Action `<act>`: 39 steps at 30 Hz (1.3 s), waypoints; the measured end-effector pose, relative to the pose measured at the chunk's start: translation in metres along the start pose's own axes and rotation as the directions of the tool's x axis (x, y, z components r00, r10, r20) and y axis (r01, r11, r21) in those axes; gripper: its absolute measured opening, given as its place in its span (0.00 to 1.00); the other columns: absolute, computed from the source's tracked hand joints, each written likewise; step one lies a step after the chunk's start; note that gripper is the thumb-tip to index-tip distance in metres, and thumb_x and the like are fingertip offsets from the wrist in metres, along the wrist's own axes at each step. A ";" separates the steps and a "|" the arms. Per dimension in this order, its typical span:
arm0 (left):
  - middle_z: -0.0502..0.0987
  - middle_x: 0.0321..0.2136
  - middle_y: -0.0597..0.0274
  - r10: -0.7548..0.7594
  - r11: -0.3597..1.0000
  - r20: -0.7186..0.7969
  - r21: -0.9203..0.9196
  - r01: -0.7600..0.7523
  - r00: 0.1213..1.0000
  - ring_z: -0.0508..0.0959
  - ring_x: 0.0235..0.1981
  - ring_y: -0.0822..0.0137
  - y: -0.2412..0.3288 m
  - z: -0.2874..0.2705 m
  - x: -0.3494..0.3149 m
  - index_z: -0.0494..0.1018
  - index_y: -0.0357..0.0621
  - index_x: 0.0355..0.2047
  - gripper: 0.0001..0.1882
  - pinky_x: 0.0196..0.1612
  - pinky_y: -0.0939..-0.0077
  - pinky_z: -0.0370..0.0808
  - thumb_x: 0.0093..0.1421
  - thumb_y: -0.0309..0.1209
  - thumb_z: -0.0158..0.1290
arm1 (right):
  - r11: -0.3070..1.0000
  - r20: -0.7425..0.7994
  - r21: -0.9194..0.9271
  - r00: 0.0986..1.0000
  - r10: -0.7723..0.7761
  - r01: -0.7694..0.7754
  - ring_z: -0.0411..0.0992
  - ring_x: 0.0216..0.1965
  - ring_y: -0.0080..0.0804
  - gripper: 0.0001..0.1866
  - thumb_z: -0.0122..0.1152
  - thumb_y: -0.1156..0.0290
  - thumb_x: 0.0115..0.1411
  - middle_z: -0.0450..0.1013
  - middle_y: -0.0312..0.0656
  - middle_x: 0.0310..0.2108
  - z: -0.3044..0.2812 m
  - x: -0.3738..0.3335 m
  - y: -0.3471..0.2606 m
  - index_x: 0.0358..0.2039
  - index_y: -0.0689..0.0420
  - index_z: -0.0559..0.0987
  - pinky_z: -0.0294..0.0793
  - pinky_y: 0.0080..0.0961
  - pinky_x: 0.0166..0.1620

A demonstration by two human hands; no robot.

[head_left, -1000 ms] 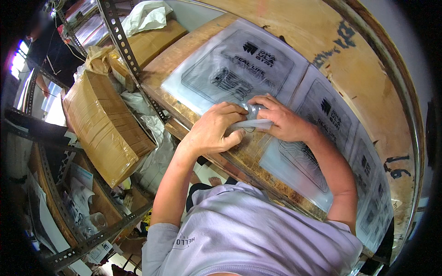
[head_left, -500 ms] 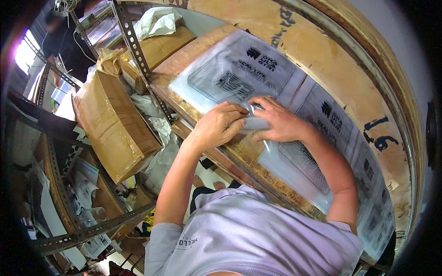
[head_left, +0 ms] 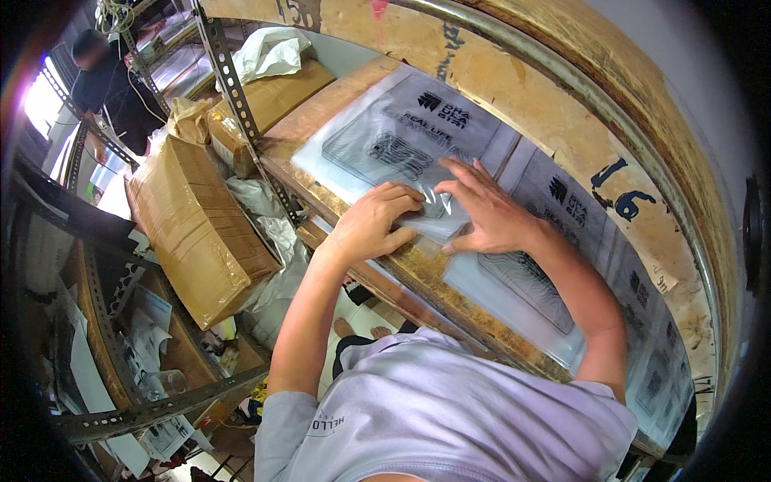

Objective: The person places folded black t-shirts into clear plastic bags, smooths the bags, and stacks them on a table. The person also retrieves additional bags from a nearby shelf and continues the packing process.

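Two stacks of clear plastic bags printed in black lie along a worn wooden bench: the left stack (head_left: 361,136) and the right stack (head_left: 534,309). My left hand (head_left: 365,221) is at the near edge of the left stack, its fingers curled over the film and its thumb close to the edge, closed on a plastic bag. Beside it, my right hand (head_left: 502,213) lies over the film's near right corner with fingers spread and thumb apart. Between the hands the film looks wrinkled and shiny. The undersides of my fingertips are hidden.
A raised wooden board (head_left: 554,120) with black markings borders the bench's far side. On the left stand a taped cardboard box (head_left: 197,229) and a perforated metal post (head_left: 229,76). Another person (head_left: 112,80) is at the far left. Papers crowd the lower-left shelves.
My right hand has loosened from a pinch on the folded film edge, and its fingers have spread. The film between my hands lies flatter. My left hand has barely moved.
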State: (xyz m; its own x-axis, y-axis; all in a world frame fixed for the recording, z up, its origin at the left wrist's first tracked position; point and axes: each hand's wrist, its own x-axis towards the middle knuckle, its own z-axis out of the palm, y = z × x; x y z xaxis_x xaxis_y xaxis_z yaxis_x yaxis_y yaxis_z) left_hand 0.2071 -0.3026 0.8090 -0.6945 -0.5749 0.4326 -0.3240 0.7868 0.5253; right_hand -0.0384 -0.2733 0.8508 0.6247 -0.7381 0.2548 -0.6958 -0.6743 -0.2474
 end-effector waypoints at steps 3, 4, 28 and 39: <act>0.75 0.45 0.53 -0.011 1.000 -0.004 -0.022 0.011 1.000 0.72 0.49 0.52 -0.003 0.003 -0.001 0.75 0.37 0.40 0.19 0.56 0.62 0.68 0.46 0.28 0.55 | 0.996 -0.057 0.079 0.997 0.044 -0.040 0.60 0.59 0.50 0.31 0.76 0.57 0.43 0.61 0.48 0.58 -0.016 -0.013 -0.006 0.43 0.57 0.72 0.63 0.42 0.59; 0.75 0.45 0.53 -0.011 1.000 -0.007 -0.022 0.011 1.000 0.72 0.49 0.52 -0.002 0.003 -0.001 0.75 0.37 0.40 0.19 0.56 0.62 0.68 0.45 0.28 0.56 | 0.996 -0.055 0.084 0.998 0.041 -0.036 0.62 0.58 0.49 0.30 0.76 0.57 0.43 0.63 0.47 0.56 -0.020 -0.020 -0.007 0.43 0.57 0.73 0.64 0.42 0.58; 0.74 0.46 0.53 0.057 0.998 -0.019 0.037 -0.057 0.998 0.71 0.50 0.51 -0.001 0.002 -0.004 0.73 0.38 0.40 0.22 0.55 0.62 0.68 0.41 0.31 0.54 | 0.998 0.164 -0.026 0.985 -0.045 0.050 0.63 0.56 0.43 0.24 0.69 0.56 0.49 0.68 0.43 0.49 -0.011 -0.050 -0.026 0.44 0.55 0.77 0.56 0.44 0.62; 0.73 0.46 0.52 0.171 0.978 -0.120 0.142 -0.154 0.978 0.71 0.52 0.51 0.004 0.000 -0.007 0.75 0.41 0.41 0.24 0.62 0.53 0.62 0.41 0.35 0.54 | 0.997 0.156 0.002 0.985 -0.071 0.072 0.64 0.54 0.42 0.22 0.67 0.57 0.52 0.68 0.42 0.45 -0.009 -0.054 -0.027 0.44 0.54 0.78 0.56 0.46 0.63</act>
State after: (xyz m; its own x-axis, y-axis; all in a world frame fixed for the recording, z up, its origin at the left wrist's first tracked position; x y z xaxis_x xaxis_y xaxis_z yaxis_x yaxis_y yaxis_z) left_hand 0.2105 -0.2951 0.8079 -0.6577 -0.4544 0.6008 -0.3012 0.8897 0.3431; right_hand -0.0568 -0.2153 0.8521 0.7203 -0.6826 0.1230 -0.6484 -0.7257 -0.2301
